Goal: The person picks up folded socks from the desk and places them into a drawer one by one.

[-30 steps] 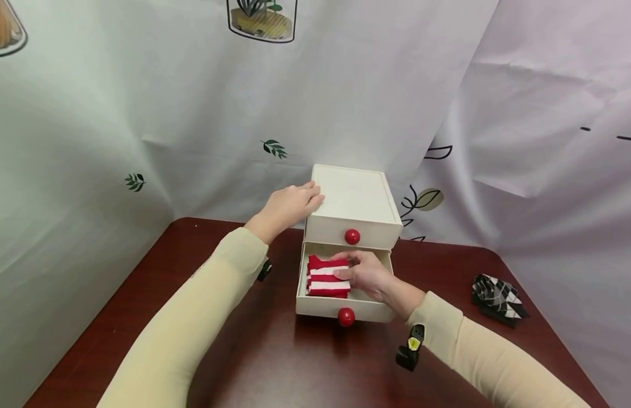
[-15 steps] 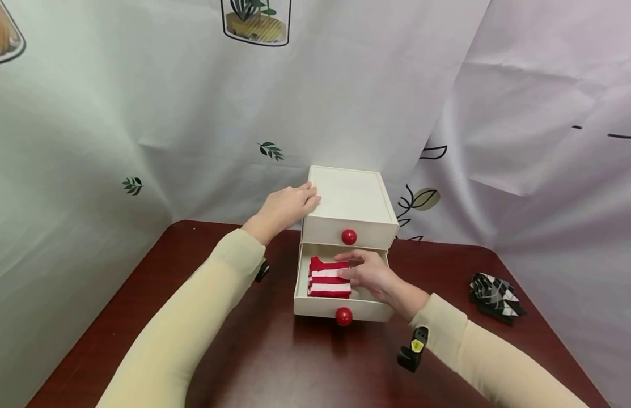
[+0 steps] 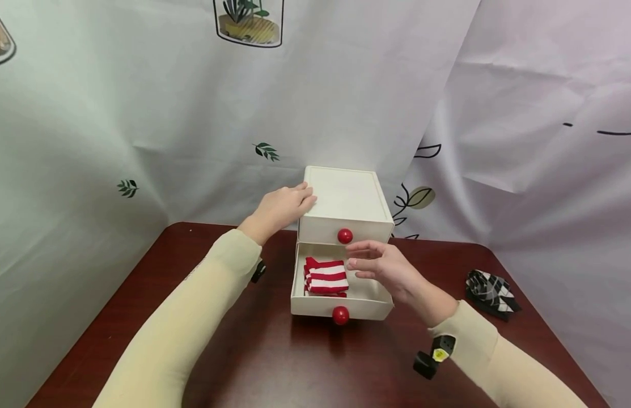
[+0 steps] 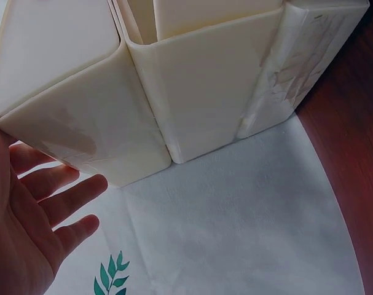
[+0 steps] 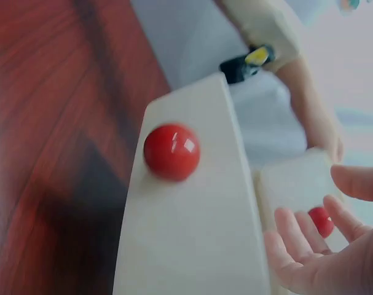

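A small white drawer cabinet [image 3: 348, 192] stands at the back of the table, its lower drawer [image 3: 315, 306] pulled out and its upper one closed. Inside the lower drawer, on the left, lie folded red-and-white striped socks [image 3: 327, 277]. My left hand [image 3: 283, 208] rests against the cabinet's upper left edge; in the left wrist view its fingers [image 4: 75, 200] spread beside the side wall. Over the right part of the drawer hovers my right hand [image 3: 384, 266], fingers loosely extended and holding nothing. The right wrist view shows the drawer's round red knob [image 5: 171, 152] near that hand.
Black-and-white argyle socks [image 3: 491, 293] lie on the right side of the dark red-brown table [image 3: 295, 368]. A pale printed curtain [image 3: 193, 113] hangs right behind the table and along its sides. The upper drawer also carries a red knob [image 3: 344, 236].
My right hand has let go of the striped socks and moved up and right, away from them. The socks stay in the drawer. My left hand keeps its place on the cabinet.
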Demonstrator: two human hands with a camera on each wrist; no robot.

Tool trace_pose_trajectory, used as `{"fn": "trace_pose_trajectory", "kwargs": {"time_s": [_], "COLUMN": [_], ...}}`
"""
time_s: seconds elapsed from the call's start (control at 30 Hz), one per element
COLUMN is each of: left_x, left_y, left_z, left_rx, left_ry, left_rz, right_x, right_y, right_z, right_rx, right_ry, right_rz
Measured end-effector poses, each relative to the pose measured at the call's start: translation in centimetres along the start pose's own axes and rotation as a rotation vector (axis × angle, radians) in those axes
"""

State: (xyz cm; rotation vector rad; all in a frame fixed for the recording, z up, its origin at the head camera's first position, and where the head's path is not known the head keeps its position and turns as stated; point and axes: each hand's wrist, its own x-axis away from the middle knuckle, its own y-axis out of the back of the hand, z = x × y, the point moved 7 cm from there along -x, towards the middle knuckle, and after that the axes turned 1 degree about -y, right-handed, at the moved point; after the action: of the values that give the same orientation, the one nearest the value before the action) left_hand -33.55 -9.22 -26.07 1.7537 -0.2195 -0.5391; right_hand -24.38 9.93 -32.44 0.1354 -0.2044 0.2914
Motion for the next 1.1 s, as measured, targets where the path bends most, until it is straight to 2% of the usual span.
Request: {"fn": "trace_pose_trajectory", "kwargs": {"time_s": [0.13, 0.23, 0.4, 0.63, 0.77, 0.9, 1.1], "left_x": [-0.1, -0.2, -0.2, -0.3, -0.3, -0.3, -0.2], "left_y": [0.0, 0.0, -0.1, -0.2, -0.2, -0.2, -0.2], "left_z": [0.0, 0.0, 0.1, 0.1, 0.1, 0.0, 0.0], "left_rx": [-0.007, -0.001, 0.014, 0.016, 0.008, 0.003, 0.009], "left_ry": [-0.001, -0.001, 0.005, 0.006, 0.002, -0.005, -0.01], "left_rz": [0.0, 0.003, 0.007, 0.011, 0.01, 0.007, 0.001], "right_x": [1.8, 3.1, 4.9, 6.7, 7.3, 7.0, 6.0], "right_y": [-0.7, -1.3, -3.0, -5.0, -6.3, -7.0, -6.8], "right_z": [0.4, -0.2, -2.5, -5.6, -7.8, -9.6, -10.3], "right_rx": [-0.019, -0.062, -0.16, -0.264, -0.324, -0.379, -0.4], "right_ry": [0.034, 0.037, -0.006, -0.02, -0.083, -0.138, -0.139], "right_rz": [0.085, 0.142, 0.269, 0.452, 0.526, 0.557, 0.509]}}
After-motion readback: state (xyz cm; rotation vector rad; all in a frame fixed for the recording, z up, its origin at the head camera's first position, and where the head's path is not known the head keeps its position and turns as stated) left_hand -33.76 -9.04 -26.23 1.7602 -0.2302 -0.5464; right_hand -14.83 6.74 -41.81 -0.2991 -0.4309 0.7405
